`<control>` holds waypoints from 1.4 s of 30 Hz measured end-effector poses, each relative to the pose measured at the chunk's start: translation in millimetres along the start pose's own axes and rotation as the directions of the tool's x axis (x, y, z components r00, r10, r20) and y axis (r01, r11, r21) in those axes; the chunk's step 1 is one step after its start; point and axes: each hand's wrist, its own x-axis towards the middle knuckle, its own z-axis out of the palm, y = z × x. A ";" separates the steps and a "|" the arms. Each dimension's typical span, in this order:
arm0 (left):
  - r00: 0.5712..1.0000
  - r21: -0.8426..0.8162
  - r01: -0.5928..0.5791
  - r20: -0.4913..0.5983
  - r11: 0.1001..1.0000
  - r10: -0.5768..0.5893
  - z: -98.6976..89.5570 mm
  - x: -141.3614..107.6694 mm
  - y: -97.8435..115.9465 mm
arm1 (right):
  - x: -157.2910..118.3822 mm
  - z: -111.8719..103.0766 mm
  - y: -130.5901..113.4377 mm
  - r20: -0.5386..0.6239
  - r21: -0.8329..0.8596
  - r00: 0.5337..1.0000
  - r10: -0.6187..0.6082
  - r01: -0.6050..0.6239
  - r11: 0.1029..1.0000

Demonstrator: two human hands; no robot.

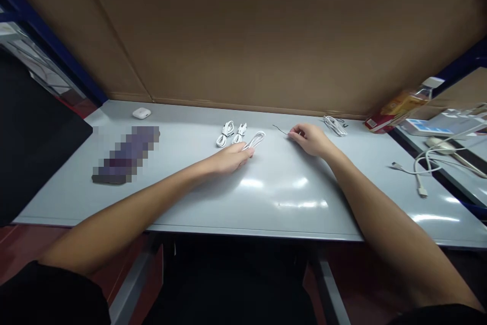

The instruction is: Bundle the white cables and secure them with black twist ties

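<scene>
Currently, left hand (230, 158) half-curled, fingertips touching the lower end of a coiled white cable (255, 139) slanting up and right, grip unclear; right hand (307, 139) loosely curled at a thin black wire (279, 130), hold unclear.

Nothing readable on the worktop right now! The coiled white cables (232, 133) show no marks, and neither does the white earbud case (141, 113). Over on the right, a red-and-yellow packet (395, 110) carries print, but it's too blurred to read. Same story on the blue-and-white box (422, 127). No words, no numbers!
</scene>
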 end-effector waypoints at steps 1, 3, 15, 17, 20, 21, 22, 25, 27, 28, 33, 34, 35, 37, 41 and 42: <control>0.996 -0.019 0.085 0.021 0.996 -0.085 0.2 0.2 2.8 | -3.4 2.2 -8.6 -0.010 0.071 1.000 -0.009 0.010 0.997; 0.980 -0.060 0.200 0.031 0.978 -0.199 0.5 0.2 9.7 | -13.2 9.1 -29.9 -0.015 0.251 0.998 -0.055 0.057 0.966; 0.995 -0.241 0.096 0.042 0.966 -0.088 1.7 1.2 10.6 | -48.6 51.4 -84.8 0.044 0.461 0.977 -0.207 0.164 0.872; 0.998 -0.219 0.053 0.025 0.974 -0.049 1.3 1.0 10.8 | -47.2 49.9 -81.8 0.046 0.456 0.967 -0.249 0.202 0.867; 0.999 -0.215 0.038 0.031 0.976 -0.032 -0.2 1.6 11.2 | -46.0 46.4 -79.5 0.031 0.455 0.942 -0.334 0.284 0.844; 0.999 -0.210 0.035 0.038 0.977 -0.028 -0.7 1.7 11.1 | -45.8 45.1 -79.2 0.031 0.462 0.937 -0.347 0.295 0.836; 0.999 -0.197 0.027 0.041 0.980 -0.019 -1.1 1.7 10.7 | -45.8 43.8 -79.2 0.039 0.479 0.937 -0.348 0.288 0.829; 0.998 -0.113 -0.054 0.031 0.992 0.058 -1.4 1.0 8.1 | -46.4 40.4 -80.5 0.108 0.563 0.943 -0.315 0.203 0.801; 0.993 -0.065 -0.118 0.025 0.991 0.119 -1.0 0.3 5.6 | -47.3 39.2 -82.2 0.174 0.617 0.938 -0.300 0.133 0.775; 0.989 -0.049 -0.142 0.028 0.989 0.143 -0.8 0.1 4.5 | -47.9 39.0 -83.0 0.204 0.638 0.933 -0.296 0.103 0.763; 0.983 -0.030 -0.174 0.046 0.984 0.176 -0.6 -1.0 3.7 | -49.8 40.6 -83.2 0.263 0.679 0.909 -0.324 0.064 0.732; 0.983 -0.026 -0.173 0.052 0.985 0.174 -0.8 -1.5 4.6 | -50.1 40.9 -82.2 0.239 0.674 0.917 -0.319 0.080 0.734; 0.983 -0.016 -0.176 0.060 0.984 0.176 -1.0 -2.3 5.7 | -50.5 40.8 -81.0 0.209 0.668 0.928 -0.309 0.096 0.738; 0.977 0.023 -0.198 0.088 0.980 0.195 -1.1 -4.3 8.4 | -51.3 39.2 -78.9 0.138 0.655 0.941 -0.309 0.147 0.741; 0.956 0.087 -0.254 0.174 0.963 0.236 0.1 -9.2 14.5 | -52.9 31.8 -79.3 0.063 0.537 0.876 -0.479 0.374 0.756; 0.953 0.091 -0.254 0.192 0.963 0.234 0.5 -10.3 16.0 | -53.0 30.1 -80.5 0.058 0.497 0.852 -0.521 0.428 0.755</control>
